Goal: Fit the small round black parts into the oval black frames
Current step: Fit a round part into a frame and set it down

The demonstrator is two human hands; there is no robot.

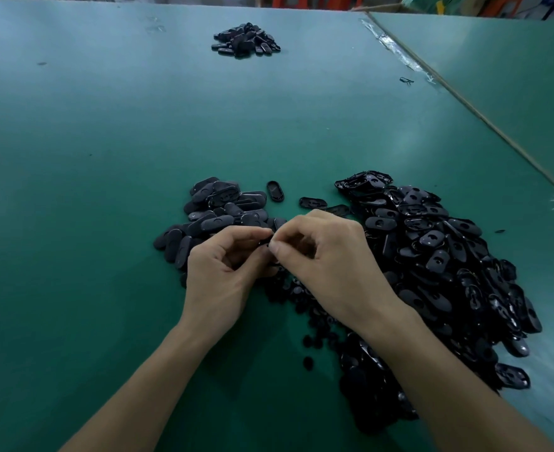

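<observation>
Grip shared by both hands at centre. The left hand (223,265) has its fingers curled, thumb and fingertips pinching a black piece (266,245). The right hand (327,259) pinches the same piece from the other side with thumb and forefinger, other fingers curled. The piece is almost wholly hidden by the fingers; cannot tell whether it is frame, round part or both.

Round parts (307,362) lie scattered on the table (106,141) under the hands and between the forearms. The left pile (217,213), matte frames, starts just beyond the left hand. The right pile (448,272), larger, with glossy frames whose holes show, runs beside the right hand and forearm. Two loose frames (275,190) lie between the piles, beyond the hands, apart from each other. The far pile (246,40) sits well apart at the table's far end. Tape (396,50) runs along the seam with a second table (497,76) at right.
</observation>
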